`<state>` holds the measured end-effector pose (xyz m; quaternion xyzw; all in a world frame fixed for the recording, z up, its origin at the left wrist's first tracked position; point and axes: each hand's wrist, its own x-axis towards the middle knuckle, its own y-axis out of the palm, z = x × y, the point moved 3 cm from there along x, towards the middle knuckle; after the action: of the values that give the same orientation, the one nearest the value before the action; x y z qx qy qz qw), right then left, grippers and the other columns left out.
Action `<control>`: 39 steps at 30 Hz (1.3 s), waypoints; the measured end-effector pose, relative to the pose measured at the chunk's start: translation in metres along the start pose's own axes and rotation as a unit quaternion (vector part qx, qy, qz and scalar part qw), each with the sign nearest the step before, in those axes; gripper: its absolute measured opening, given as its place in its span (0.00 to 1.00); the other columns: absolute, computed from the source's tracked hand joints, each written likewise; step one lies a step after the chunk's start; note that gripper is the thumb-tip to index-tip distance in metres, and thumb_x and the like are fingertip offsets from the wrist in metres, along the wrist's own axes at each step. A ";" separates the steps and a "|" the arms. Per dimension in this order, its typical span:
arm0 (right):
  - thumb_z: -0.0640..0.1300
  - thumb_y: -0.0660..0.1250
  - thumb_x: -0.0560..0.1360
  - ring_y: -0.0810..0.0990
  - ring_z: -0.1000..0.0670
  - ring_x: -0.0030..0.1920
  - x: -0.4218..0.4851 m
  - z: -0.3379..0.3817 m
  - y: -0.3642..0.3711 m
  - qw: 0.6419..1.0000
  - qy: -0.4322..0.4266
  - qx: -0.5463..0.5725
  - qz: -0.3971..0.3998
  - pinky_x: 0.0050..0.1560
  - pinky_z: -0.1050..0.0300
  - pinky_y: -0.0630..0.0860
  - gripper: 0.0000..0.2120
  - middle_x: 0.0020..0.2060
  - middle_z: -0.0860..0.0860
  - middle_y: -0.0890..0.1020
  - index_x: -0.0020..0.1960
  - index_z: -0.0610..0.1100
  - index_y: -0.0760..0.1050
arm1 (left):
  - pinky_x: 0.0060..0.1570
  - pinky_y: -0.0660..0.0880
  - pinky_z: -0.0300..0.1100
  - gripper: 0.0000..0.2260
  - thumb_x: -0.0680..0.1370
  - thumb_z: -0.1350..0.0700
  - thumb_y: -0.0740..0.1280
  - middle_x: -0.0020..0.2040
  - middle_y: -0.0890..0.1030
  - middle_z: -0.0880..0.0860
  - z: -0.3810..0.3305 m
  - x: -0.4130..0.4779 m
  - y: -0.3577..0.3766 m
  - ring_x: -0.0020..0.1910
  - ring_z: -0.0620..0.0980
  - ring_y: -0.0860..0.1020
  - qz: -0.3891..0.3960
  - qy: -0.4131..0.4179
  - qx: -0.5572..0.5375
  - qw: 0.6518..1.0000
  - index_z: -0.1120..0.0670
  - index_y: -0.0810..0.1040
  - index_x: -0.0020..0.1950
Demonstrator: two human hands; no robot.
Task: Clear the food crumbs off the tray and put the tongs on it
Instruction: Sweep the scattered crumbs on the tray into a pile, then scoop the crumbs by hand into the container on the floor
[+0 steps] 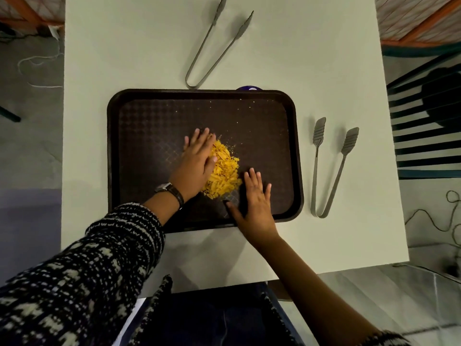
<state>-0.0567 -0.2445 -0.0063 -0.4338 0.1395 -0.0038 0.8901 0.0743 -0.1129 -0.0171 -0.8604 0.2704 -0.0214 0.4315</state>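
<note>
- Where the far rim of the tray (199,92) meets the white surface (324,71), a small blue-and-white thing (249,88) peeks out from behind it; most of it is hidden and it cannot be identified.
- One pair of tongs (214,46) lies on the surface beyond the tray, its bend just beside the far rim, and the tip of one arm is cut off by the top edge of the view.
- Tiny pale specks dot the far part of the dark, textured tray floor; they are too small to make out.
- A second pair of tongs (329,171) lies on the surface just right of the tray, flat slotted ends pointing away, arms spread.
- Dark chair slats (424,136) stand past the right edge of the surface, and cords trail on the floor at both sides.
- A heap of yellow food crumbs (224,171) sits on the tray, a little nearer the front rim, between the two hands.
- The left hand (197,166), with a watch (169,189) on its wrist and a patterned knit sleeve (94,258), lies flat with fingers extended and together, its edge against the left side of the heap, grasping nothing.
- The right hand (254,203) rests palm down on the tray near the front rim, fingers straight and slightly spread, just beside the heap's right side, holding nothing.
</note>
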 end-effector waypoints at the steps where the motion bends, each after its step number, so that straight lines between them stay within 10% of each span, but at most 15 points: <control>1: 0.53 0.61 0.77 0.41 0.52 0.76 0.000 -0.002 0.000 1.000 0.010 0.009 -0.005 0.74 0.51 0.35 0.34 0.77 0.48 0.50 0.76 0.43 0.50 | 0.74 0.38 0.46 0.23 0.80 0.53 0.54 0.77 0.54 0.55 -0.002 -0.001 0.002 0.77 0.53 0.47 0.003 0.007 -0.009 1.000 0.56 0.57 0.74; 9: 0.54 0.50 0.79 0.43 0.54 0.76 0.013 0.015 0.008 0.993 0.031 0.110 -0.038 0.74 0.56 0.34 0.28 0.76 0.50 0.54 0.76 0.45 0.52 | 0.71 0.53 0.44 0.21 0.80 0.53 0.53 0.77 0.55 0.50 -0.011 -0.029 0.002 0.76 0.55 0.53 -0.047 -0.048 -0.107 0.992 0.51 0.58 0.74; 18: 0.59 0.46 0.78 0.41 0.55 0.76 0.048 0.038 0.023 0.983 0.030 0.167 -0.072 0.74 0.54 0.31 0.30 0.77 0.49 0.53 0.76 0.44 0.53 | 0.71 0.30 0.42 0.24 0.80 0.49 0.51 0.77 0.51 0.52 -0.012 -0.036 0.020 0.76 0.49 0.47 -0.097 -0.057 0.004 0.994 0.52 0.54 0.75; 30: 0.62 0.45 0.76 0.45 0.58 0.76 0.061 0.061 0.034 0.945 0.079 0.309 -0.071 0.75 0.55 0.35 0.34 0.75 0.54 0.55 0.76 0.44 0.52 | 0.75 0.51 0.52 0.25 0.79 0.45 0.50 0.75 0.60 0.51 -0.019 -0.019 0.031 0.75 0.46 0.57 -0.074 -0.067 -0.105 0.989 0.53 0.56 0.74; 39: 0.43 0.57 0.80 0.77 0.50 0.62 0.053 0.066 0.014 0.755 0.181 0.623 -0.095 0.62 0.59 0.74 0.17 0.63 0.45 0.77 0.67 0.40 0.70 | 0.63 0.70 0.36 0.15 0.81 0.56 0.53 0.67 0.74 0.52 -0.046 -0.030 0.014 0.65 0.45 0.72 -0.158 -0.213 -0.591 0.762 0.54 0.74 0.64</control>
<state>0.0090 -0.1919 0.0086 0.2143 0.2232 -0.2528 0.9167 0.0303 -0.1389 0.0069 -0.9578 -0.0091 0.2588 -0.1250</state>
